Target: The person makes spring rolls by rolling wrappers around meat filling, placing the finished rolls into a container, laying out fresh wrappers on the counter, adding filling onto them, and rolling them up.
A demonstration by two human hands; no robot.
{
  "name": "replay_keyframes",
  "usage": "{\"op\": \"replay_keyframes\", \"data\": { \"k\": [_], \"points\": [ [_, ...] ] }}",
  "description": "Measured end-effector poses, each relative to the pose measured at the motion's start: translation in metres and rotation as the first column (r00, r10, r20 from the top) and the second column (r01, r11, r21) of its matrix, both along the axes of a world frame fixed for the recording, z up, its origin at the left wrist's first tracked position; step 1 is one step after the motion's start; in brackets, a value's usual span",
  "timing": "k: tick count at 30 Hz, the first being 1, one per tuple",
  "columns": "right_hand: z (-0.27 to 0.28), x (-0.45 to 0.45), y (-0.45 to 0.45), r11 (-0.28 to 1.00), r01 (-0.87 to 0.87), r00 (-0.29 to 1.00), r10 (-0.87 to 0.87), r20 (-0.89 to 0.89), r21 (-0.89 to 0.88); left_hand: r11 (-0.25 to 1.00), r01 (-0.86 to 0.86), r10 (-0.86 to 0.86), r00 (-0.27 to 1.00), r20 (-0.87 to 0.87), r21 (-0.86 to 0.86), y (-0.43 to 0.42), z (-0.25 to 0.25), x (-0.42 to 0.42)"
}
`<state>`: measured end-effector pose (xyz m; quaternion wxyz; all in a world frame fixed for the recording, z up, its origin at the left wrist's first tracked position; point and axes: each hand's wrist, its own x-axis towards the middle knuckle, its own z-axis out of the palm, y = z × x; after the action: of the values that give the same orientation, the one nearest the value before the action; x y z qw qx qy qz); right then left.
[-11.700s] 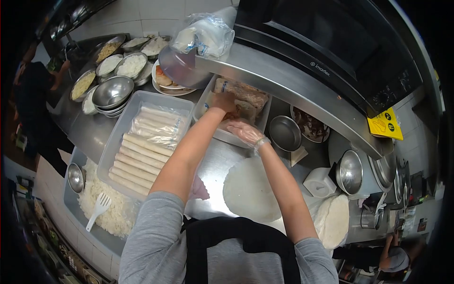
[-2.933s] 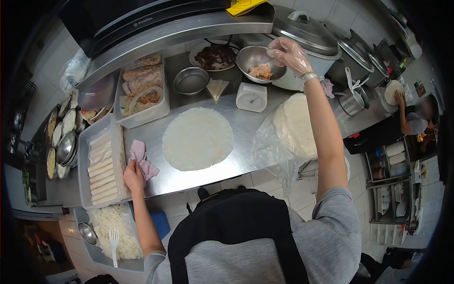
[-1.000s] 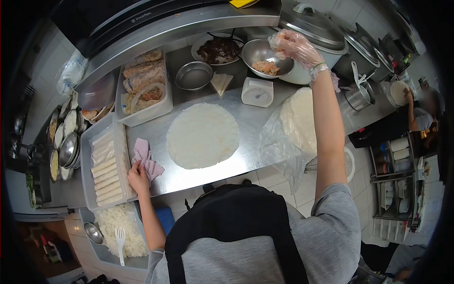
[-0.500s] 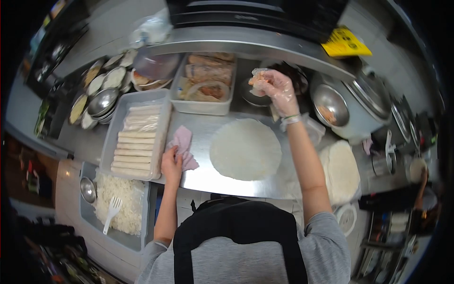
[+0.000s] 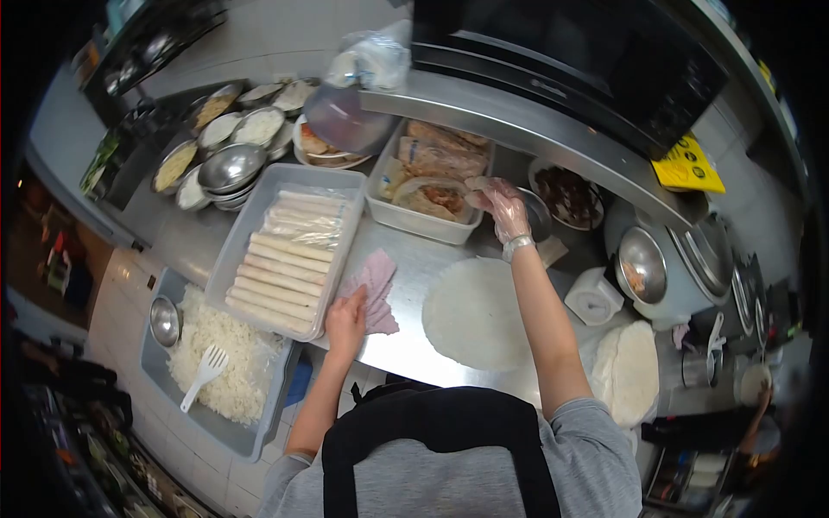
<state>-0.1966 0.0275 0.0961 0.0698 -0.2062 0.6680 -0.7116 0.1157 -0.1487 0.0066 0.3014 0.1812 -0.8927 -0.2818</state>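
My left hand (image 5: 345, 323) rests at the table's front edge, closed on a pink cloth (image 5: 373, 285), beside a clear tub of white rolls (image 5: 281, 281). My right hand (image 5: 499, 207), in a clear plastic glove, hangs at the right rim of a plastic container (image 5: 431, 226) that holds bagged filling (image 5: 442, 200). Its fingers are bunched, and what they hold, if anything, is too small to make out. Below that hand a round white wrapper (image 5: 473, 315) lies flat on the steel table (image 5: 384, 350).
A metal bowl with some filling (image 5: 642, 263) stands at the right, near a white scale (image 5: 593, 296) and a stack of wrappers (image 5: 626, 371). A microwave (image 5: 570, 69) sits on the shelf above. Rice (image 5: 224, 371) fills a grey tub, lower left. A co-worker (image 5: 760, 423) is at the far right.
My gloved right hand has moved left from the metal bowl, carrying orange filling, to the container's rim. My left hand stays on the pink cloth. The view has swung left.
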Motion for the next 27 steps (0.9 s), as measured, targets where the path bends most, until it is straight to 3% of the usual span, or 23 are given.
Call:
{"op": "replay_keyframes", "data": {
  "k": [1, 2, 5, 9, 11, 13, 14, 16, 18, 20, 22, 24, 27],
  "points": [
    [0.010, 0.016, 0.015, 0.962, -0.087, 0.982, 0.127, 0.143, -0.258, 0.999, 0.032, -0.032, 0.999, 0.004, 0.000, -0.003, 0.000, -0.002],
    [0.025, 0.029, 0.039, 0.959, -0.245, 0.953, 0.265, 0.147, -0.144, 0.999, 0.033, -0.033, 0.999, 0.007, 0.025, -0.006, 0.000, -0.004],
    [0.037, 0.076, 0.098, 0.978, -0.187, 0.969, 0.200, 0.146, -0.097, 0.996, 0.085, -0.086, 0.996, 0.036, 0.036, -0.006, 0.004, -0.006],
    [0.027, 0.125, 0.186, 0.998, -0.013, 0.979, 0.027, 0.204, -0.068, 1.000, -0.013, 0.012, 0.989, 0.145, 0.006, 0.007, 0.023, -0.016],
    [0.026, 0.154, 0.223, 0.986, 0.130, 0.942, -0.090, 0.324, -0.103, 0.999, 0.045, -0.049, 0.984, 0.173, 0.032, 0.022, 0.036, -0.031],
    [0.027, 0.181, 0.254, 0.972, 0.200, 0.937, -0.152, 0.315, -0.125, 0.973, 0.166, -0.189, 0.973, -0.132, -0.162, 0.041, 0.042, -0.055],
    [0.026, 0.192, 0.268, 0.957, 0.261, 0.928, -0.213, 0.307, -0.126, 0.969, 0.231, -0.238, 0.968, -0.078, -0.089, 0.057, 0.056, -0.066],
    [0.027, 0.208, 0.291, 0.938, 0.323, 0.915, -0.276, 0.295, -0.124, 0.863, 0.440, -0.415, 0.898, -0.147, 0.249, 0.098, 0.076, -0.102],
    [0.028, 0.220, 0.311, 0.909, 0.391, 0.902, -0.348, 0.255, -0.145, 0.482, 0.669, -0.697, 0.684, -0.215, 0.565, 0.139, 0.087, -0.149],
    [0.031, 0.226, 0.328, 0.900, 0.407, 0.901, -0.367, 0.233, -0.155, 0.129, 0.571, -0.853, 0.481, -0.203, 0.810, 0.185, 0.126, -0.186],
    [0.035, 0.230, 0.338, 0.897, 0.411, 0.903, -0.375, 0.208, -0.164, -0.046, 0.509, -0.813, 0.481, -0.329, 0.859, 0.230, 0.132, -0.227],
    [0.045, 0.231, 0.343, 0.880, 0.463, 0.880, -0.443, 0.171, -0.102, -0.054, 0.477, -0.746, 0.564, -0.353, 0.877, 0.269, 0.144, -0.256],
    [0.060, 0.229, 0.345, 0.866, 0.497, 0.864, -0.490, 0.114, -0.049, 0.190, 0.457, -0.731, 0.657, -0.186, 0.869, 0.307, 0.161, -0.278]
  ]
}}
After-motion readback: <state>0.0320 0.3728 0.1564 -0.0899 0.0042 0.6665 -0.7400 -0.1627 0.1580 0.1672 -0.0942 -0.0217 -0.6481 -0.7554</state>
